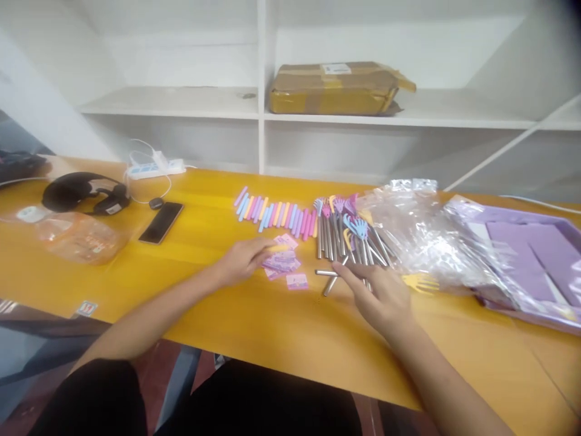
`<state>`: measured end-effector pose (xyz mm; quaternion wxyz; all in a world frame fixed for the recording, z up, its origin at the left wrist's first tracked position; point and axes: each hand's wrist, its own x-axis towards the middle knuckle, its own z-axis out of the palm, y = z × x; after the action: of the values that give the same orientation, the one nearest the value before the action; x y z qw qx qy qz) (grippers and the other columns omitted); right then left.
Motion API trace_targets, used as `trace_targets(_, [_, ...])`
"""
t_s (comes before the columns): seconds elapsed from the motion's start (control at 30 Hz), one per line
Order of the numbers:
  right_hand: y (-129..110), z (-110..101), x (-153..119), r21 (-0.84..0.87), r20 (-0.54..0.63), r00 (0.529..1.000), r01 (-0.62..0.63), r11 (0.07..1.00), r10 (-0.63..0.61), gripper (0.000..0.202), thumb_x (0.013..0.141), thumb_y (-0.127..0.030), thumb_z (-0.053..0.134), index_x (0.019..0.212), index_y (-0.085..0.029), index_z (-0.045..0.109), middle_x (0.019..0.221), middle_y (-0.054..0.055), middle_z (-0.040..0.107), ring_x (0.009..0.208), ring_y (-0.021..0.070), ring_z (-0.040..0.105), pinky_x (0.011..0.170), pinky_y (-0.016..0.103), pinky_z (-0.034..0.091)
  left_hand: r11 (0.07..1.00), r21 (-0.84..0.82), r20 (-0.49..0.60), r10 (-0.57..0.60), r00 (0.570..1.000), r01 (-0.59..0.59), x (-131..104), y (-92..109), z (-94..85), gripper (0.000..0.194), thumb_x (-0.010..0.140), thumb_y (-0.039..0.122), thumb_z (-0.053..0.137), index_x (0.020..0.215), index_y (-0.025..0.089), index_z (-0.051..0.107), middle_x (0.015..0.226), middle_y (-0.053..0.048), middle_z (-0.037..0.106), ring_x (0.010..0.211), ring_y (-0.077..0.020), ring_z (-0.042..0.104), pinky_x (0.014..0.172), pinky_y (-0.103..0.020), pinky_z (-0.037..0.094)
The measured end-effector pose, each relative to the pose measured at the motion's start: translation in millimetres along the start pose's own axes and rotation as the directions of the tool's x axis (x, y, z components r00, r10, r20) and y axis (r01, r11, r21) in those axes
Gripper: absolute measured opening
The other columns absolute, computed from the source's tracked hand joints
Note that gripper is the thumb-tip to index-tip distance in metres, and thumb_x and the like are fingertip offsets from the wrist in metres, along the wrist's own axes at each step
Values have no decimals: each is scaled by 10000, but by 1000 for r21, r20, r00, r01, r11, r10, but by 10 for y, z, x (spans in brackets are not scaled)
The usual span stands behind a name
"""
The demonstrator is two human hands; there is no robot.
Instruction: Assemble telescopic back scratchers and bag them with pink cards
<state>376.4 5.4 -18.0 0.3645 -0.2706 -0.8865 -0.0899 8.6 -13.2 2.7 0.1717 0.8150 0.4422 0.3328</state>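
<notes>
My left hand (240,260) is closed in a pinch on a short yellow handle sleeve (278,247), above a small pile of pink and purple printed cards (280,261). My right hand (384,297) is closed over a metal-rod back scratcher; its yellow claw head (421,283) sticks out to the right and the bare rod end to the left. Another metal rod (330,286) crosses under it. Just beyond lies a heap of back scratchers (345,224) with pink, blue, purple and yellow claws. A row of coloured sleeves (276,215) lies left of the heap.
Clear plastic bags (408,230) lie right of the heap, against a purple tray (535,212). On the left are a phone (161,223), a black headband-like object (84,192), an orange-tinted plastic bag (82,239) and a power strip (157,169). A cardboard box (333,91) sits on the shelf.
</notes>
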Motion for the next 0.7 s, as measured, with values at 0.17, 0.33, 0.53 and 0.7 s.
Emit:
trace_targets(0.17, [-75, 82, 141, -87, -20, 994, 105, 991, -107, 682, 1020, -8, 568, 1657, -233, 475, 1116, 97, 787, 880, 190, 663, 740, 346, 402, 992, -50, -123, 105, 987, -112, -341, 134, 74, 285, 1103, 277, 573, 1340, 211, 717, 959, -46, 725, 815, -146, 670, 771, -249, 532])
trace_targets(0.33, [-201, 179, 197, -2, -43, 991, 131, 991, -131, 595, 1032, -15, 536, 1596, -203, 515, 1086, 95, 785, 860, 189, 661, 733, 342, 399, 980, -12, -92, 199, 976, -201, -312, 49, 143, 295, 1081, 234, 609, 1347, 200, 734, 987, -68, 713, 858, -157, 674, 777, -262, 538])
trace_targets(0.53, [-303, 177, 201, 41, 10, 991, 132, 990, -132, 520, 1071, -59, 512, 1568, -208, 539, 1042, 87, 762, 866, 191, 649, 744, 341, 409, 971, -67, -22, 227, 974, -228, -332, 16, 269, 313, 1080, 222, 605, 1367, 219, 732, 1065, -88, 767, 911, -174, 721, 805, -276, 564])
trace_targets(0.7, [-273, 121, 223, 34, 19, 991, 133, 991, -133, 490, 1067, -47, 530, 1530, -195, 592, 1034, 86, 746, 858, 188, 631, 749, 341, 396, 980, -73, -4, 186, 982, -186, -342, 24, 243, 294, 1097, 257, 576, 1332, 217, 748, 1104, -101, 784, 945, -188, 736, 841, -298, 583])
